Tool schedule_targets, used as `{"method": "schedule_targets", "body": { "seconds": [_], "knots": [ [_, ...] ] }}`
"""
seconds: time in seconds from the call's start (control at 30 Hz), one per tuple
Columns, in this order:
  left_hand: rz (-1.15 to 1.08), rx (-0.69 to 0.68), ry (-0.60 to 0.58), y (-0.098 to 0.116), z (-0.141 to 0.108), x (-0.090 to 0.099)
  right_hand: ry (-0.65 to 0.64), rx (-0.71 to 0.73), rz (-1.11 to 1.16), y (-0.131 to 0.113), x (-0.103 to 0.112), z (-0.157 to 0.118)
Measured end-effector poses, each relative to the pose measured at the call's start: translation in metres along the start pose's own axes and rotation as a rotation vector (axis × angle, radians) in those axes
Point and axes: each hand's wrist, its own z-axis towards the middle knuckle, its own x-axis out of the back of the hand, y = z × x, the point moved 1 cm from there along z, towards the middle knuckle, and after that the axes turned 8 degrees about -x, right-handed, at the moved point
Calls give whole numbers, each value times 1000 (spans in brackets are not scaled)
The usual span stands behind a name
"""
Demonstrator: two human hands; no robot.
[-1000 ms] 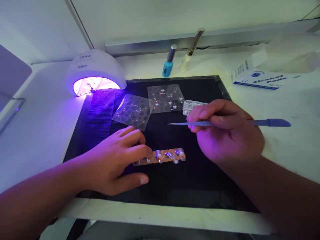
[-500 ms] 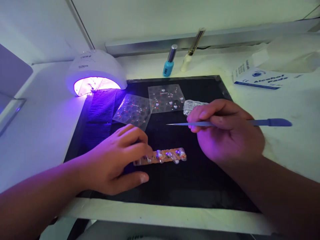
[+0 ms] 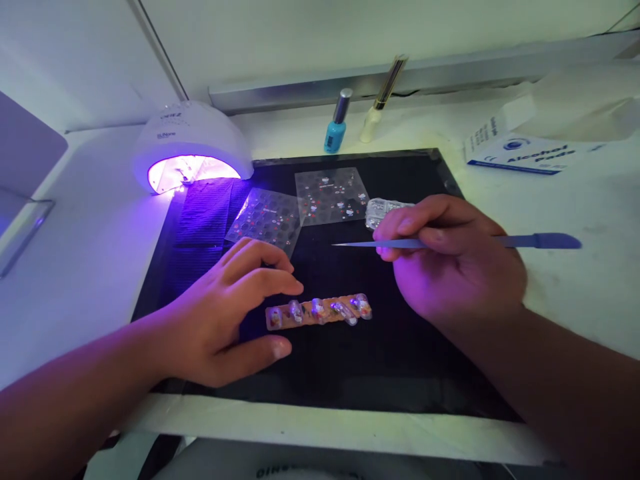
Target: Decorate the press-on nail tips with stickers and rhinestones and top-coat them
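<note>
On the black mat (image 3: 320, 373) lies an orange strip (image 3: 310, 321) carrying several clear, decorated press-on nails (image 3: 319, 308). My left hand (image 3: 230, 313) is open at the strip's left end, fingertips above it and thumb below, with a gap between. In a pen-like hold, my right hand (image 3: 455, 260) is closed around a slim bluish nail tool (image 3: 545, 241). The tool's fine tip points left, above the strip and apart from it. Behind the right fingers sits a small clear compartment case (image 3: 383, 211), partly hidden.
A glowing nail lamp (image 3: 195, 137) stands at the back left. Two clear sticker sheets (image 3: 270, 220) overlap on the mat. Beyond its rear edge are a blue polish bottle (image 3: 336, 130) and a cream one (image 3: 373, 123). An alcohol pads box (image 3: 520, 153) stands at the right.
My left fingers have lifted off the strip's left end and drawn back up and left, uncovering the nails there. My right hand still holds the tool in nearly the same place.
</note>
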Motion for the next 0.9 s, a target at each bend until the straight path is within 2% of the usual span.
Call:
{"method": "schedule_targets", "body": {
  "seconds": [0.17,0.57,0.9],
  "knots": [
    [-21,5,-65,1,4,0,0,-1,5,1,-1,0],
    [-195,226,-76,1,12,-7,45,18,35,5,-5,4],
    [-182,239,-76,-3,17,-14,78,-36,9,4,-4,8]
  ]
}}
